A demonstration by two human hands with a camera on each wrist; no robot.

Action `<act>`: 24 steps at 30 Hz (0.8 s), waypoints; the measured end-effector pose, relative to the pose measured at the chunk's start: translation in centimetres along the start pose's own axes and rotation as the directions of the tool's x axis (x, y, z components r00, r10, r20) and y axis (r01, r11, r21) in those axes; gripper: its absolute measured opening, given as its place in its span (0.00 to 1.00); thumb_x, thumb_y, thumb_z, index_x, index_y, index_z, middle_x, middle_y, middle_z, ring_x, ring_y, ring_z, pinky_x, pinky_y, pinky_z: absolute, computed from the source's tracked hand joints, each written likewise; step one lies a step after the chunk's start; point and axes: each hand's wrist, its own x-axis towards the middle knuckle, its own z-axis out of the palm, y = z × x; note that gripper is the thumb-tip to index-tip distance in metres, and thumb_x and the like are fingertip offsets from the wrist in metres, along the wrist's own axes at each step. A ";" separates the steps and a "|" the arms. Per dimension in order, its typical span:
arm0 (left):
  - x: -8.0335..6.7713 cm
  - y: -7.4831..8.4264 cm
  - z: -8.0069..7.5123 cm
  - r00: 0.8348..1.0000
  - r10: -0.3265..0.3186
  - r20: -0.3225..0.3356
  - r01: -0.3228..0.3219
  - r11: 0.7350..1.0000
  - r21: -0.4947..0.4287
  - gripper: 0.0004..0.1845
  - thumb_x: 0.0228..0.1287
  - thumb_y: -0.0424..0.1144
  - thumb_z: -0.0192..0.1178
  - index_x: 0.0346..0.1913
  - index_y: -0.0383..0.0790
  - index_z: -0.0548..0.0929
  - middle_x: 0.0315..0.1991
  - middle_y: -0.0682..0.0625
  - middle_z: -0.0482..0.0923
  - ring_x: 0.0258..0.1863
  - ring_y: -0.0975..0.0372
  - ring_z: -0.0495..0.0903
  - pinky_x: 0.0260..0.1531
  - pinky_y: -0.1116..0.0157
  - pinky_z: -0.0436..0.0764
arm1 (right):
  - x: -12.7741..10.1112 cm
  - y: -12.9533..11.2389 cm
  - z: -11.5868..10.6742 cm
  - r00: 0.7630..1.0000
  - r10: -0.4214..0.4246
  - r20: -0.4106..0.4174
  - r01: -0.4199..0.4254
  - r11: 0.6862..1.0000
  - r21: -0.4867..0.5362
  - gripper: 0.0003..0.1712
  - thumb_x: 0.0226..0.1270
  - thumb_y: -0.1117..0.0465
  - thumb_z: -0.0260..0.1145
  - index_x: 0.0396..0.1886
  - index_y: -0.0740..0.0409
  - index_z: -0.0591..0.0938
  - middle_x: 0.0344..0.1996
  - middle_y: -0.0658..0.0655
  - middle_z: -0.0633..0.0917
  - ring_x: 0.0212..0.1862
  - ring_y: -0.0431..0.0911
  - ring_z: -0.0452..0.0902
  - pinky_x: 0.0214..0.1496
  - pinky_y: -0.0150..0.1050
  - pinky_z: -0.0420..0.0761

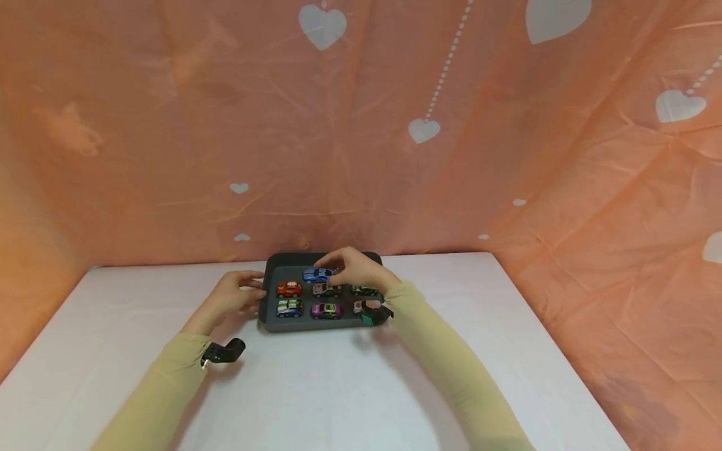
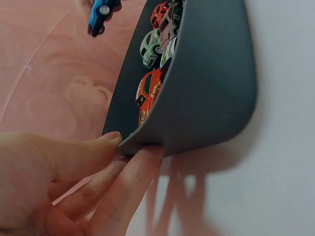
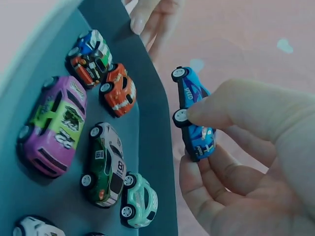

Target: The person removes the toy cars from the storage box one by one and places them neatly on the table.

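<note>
My right hand [image 1: 359, 268] pinches a blue toy car [image 3: 194, 118] between thumb and fingers, above the far side of a dark grey tray [image 1: 307, 326]. At the tray's left end, my left hand [image 1: 230, 294] grips the rim, thumb on top and fingers against the outer wall in the left wrist view. Inside the tray sit several toy cars. Among them are an orange car [image 3: 118, 91], a purple and lime car [image 3: 56, 125], a green and white car [image 3: 105, 164] and a mint car [image 3: 140, 199]. My right wrist partly hides the tray's right end in the head view.
The tray stands near the back edge of a white-covered table [image 1: 338, 388]. Behind it hangs a peach-coloured curtain [image 1: 316, 156] with white hearts, which also runs along both sides. A black wrist camera [image 1: 224, 352] sticks out from the left sleeve.
</note>
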 end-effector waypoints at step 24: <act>0.1 -0.4 0.0 1.000 0.022 0.014 -0.022 0.999 -0.026 0.29 0.61 0.24 0.59 0.64 0.21 0.64 0.51 0.25 0.73 0.25 0.62 0.80 0.20 0.66 0.81 | -4.7 -2.1 6.1 0.993 -0.120 -0.001 0.120 0.992 0.034 0.23 0.54 0.74 0.69 0.51 0.57 0.84 0.47 0.48 0.83 0.46 0.36 0.76 0.50 0.32 0.78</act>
